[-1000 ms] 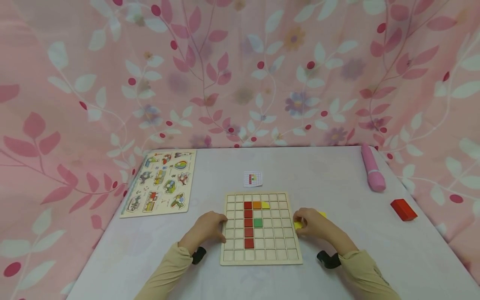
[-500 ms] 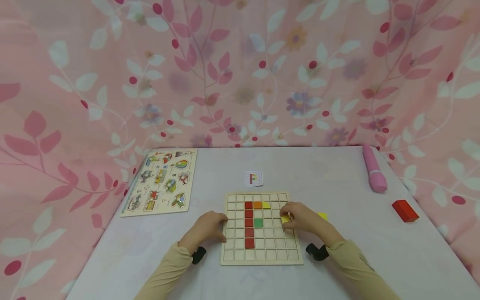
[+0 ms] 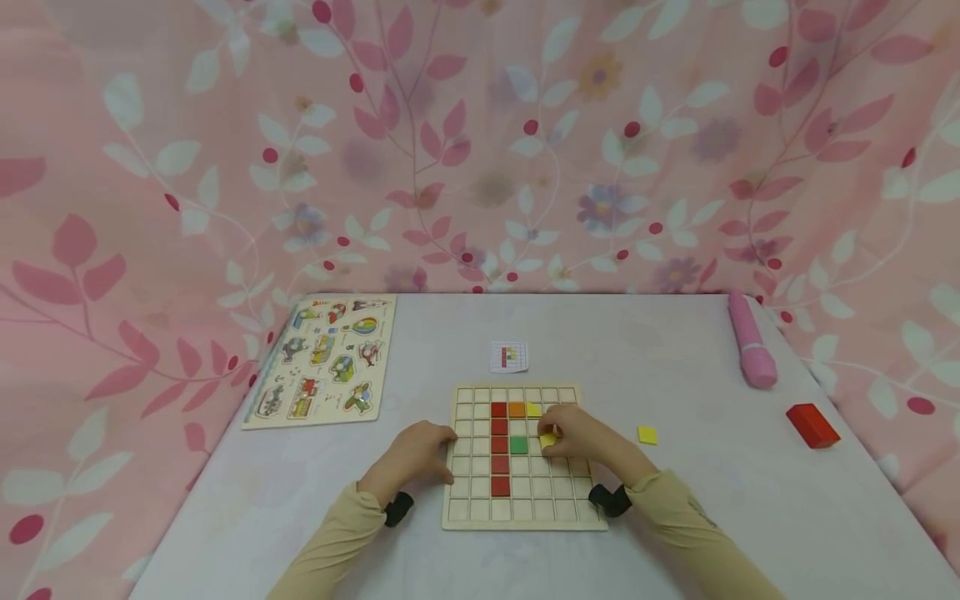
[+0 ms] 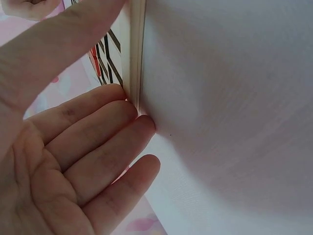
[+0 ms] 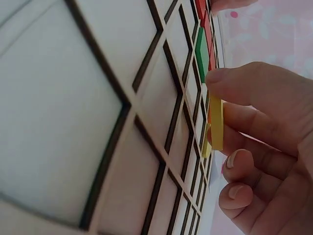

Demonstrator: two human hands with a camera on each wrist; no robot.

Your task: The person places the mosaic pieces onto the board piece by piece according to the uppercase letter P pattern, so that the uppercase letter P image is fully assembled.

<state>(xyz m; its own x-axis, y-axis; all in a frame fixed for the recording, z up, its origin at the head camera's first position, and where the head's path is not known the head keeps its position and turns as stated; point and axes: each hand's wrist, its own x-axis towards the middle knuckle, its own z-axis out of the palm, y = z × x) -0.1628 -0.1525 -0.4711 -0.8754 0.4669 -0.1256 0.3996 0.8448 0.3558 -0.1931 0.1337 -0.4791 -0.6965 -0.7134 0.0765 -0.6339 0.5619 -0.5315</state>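
Observation:
A wooden grid board (image 3: 525, 526) lies in the middle of the table. Five-like spacing aside, its left part bears a column of several red tiles (image 3: 499, 464), with an orange tile (image 3: 517, 409) and a yellow tile (image 3: 533, 409) beside the top one and a green tile (image 3: 518, 445) lower down. Over the board, right of the green tile, my right hand (image 3: 581, 435) pinches another yellow tile (image 5: 216, 122) between thumb and fingers; the right wrist view shows it tilted above the cells. My left hand (image 3: 411, 454) touches the board's left edge with fairly straight fingers (image 4: 110, 147).
A loose yellow tile (image 3: 647, 435) lies right of the board. Behind the board is a small printed card (image 3: 508, 357). A picture puzzle (image 3: 318, 367) lies at the left; a pink stick-shaped object (image 3: 752, 342) and a red block (image 3: 812, 426) lie at the right.
My right hand has carried the yellow tile leftward from beside the board's right edge to over the cells near the green tile. The left hand stays at the left edge.

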